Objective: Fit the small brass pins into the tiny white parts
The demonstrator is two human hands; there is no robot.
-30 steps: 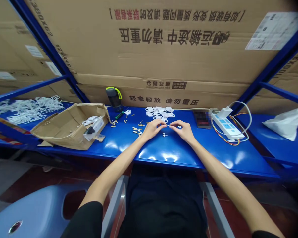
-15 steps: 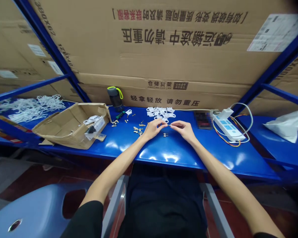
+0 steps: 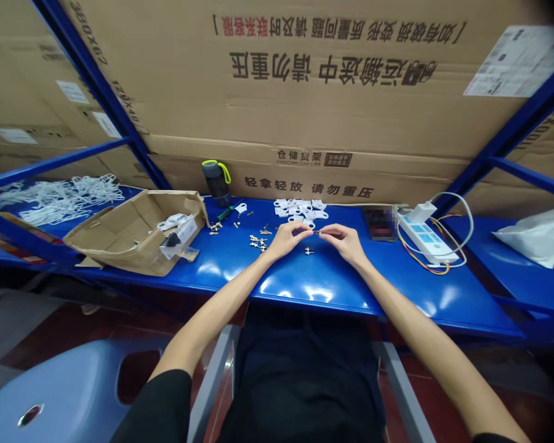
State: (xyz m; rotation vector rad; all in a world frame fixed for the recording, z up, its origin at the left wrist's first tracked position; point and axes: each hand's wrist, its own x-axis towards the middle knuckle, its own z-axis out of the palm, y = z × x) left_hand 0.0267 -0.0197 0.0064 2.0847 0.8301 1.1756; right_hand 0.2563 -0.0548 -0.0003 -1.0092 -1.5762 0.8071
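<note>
Tiny metal pin (image 3: 317, 232) sits pinched between left hand (image 3: 286, 240) and right hand (image 3: 346, 243), both curled almost shut just above the blue steel shelf (image 3: 332, 283). White plastic clips (image 3: 300, 209) are piled right behind the fingers, brass pins (image 3: 257, 243) lie off left, then a cardboard tray (image 3: 133, 231). Power strip (image 3: 425, 241) sits over right, water bottle (image 3: 216, 183) far left.
</note>
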